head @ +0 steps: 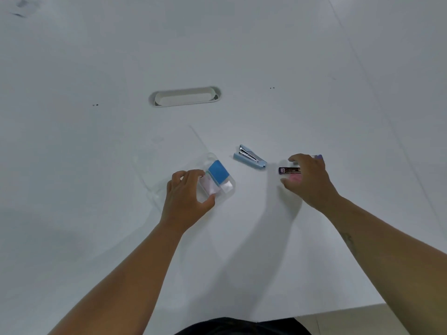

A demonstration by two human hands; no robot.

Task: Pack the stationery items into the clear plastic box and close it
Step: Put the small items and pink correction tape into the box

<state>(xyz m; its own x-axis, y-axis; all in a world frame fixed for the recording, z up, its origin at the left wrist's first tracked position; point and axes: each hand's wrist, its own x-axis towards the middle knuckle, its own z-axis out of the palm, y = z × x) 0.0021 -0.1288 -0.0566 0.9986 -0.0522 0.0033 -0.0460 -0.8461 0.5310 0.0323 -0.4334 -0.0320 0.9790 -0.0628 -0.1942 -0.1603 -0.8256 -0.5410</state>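
Observation:
A clear plastic box lies on the white table, holding an eraser with a blue sleeve and a pale pink-white item. My left hand grips the box's near left side. Right of it a light blue stapler lies apart on the table. My right hand hovers with curled, spread fingers over a dark lead case, a pink item and a purple item. I cannot tell whether the fingers touch them.
A white oval cable slot sits in the table beyond the box. The table's near edge runs at lower right, with floor beyond it.

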